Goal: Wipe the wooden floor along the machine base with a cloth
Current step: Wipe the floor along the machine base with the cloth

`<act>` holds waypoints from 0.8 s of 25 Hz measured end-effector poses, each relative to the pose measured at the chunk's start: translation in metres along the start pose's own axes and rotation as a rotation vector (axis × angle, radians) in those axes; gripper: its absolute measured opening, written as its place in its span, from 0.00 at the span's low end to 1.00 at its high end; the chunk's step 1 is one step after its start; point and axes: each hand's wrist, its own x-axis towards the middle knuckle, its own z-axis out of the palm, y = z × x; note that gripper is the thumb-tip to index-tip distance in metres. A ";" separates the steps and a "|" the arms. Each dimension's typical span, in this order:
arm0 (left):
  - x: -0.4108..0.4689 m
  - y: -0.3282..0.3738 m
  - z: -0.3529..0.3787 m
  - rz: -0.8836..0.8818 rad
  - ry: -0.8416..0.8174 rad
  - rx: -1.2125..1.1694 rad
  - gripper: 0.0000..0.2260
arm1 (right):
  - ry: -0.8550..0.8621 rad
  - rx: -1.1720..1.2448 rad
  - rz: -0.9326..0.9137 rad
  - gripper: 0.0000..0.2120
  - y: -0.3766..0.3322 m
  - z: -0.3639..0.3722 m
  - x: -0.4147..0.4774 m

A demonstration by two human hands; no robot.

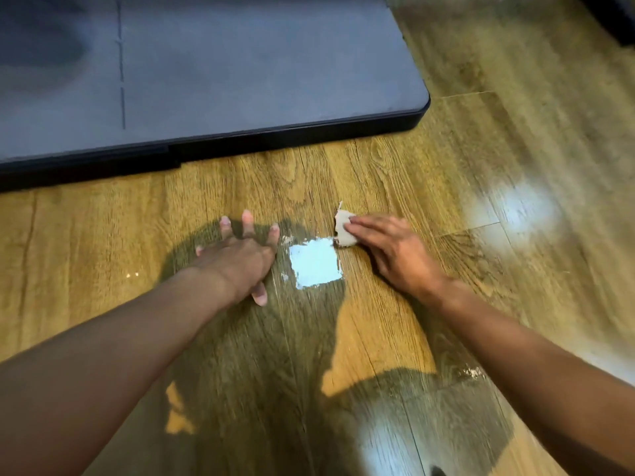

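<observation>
A small crumpled beige cloth (343,228) lies on the wooden floor (378,173), pressed down under the fingers of my right hand (388,249). My left hand (240,255) rests flat on the floor to the left, fingers spread, holding nothing. Between both hands a bright square patch (314,262) shines on the boards, a reflection or wet spot. The dark machine base (240,139) runs across the top, its front edge a short way beyond both hands.
The base's rounded corner (421,111) sits at the upper right, with open floor to its right. A dark object (615,18) stands at the top right corner. Small white specks (472,372) lie on the floor near my right forearm.
</observation>
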 end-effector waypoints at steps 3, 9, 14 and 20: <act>0.000 -0.001 -0.002 -0.004 -0.001 0.050 0.47 | 0.047 -0.033 0.146 0.16 0.018 -0.016 0.052; -0.007 0.003 -0.010 0.001 -0.028 0.060 0.49 | -0.006 0.087 0.012 0.22 -0.048 0.000 -0.082; -0.008 0.003 -0.017 0.008 -0.029 0.173 0.50 | 0.001 0.057 0.123 0.16 -0.031 -0.016 -0.034; -0.023 -0.029 -0.008 0.058 0.104 0.222 0.51 | -0.078 0.136 -0.092 0.22 -0.097 -0.002 -0.144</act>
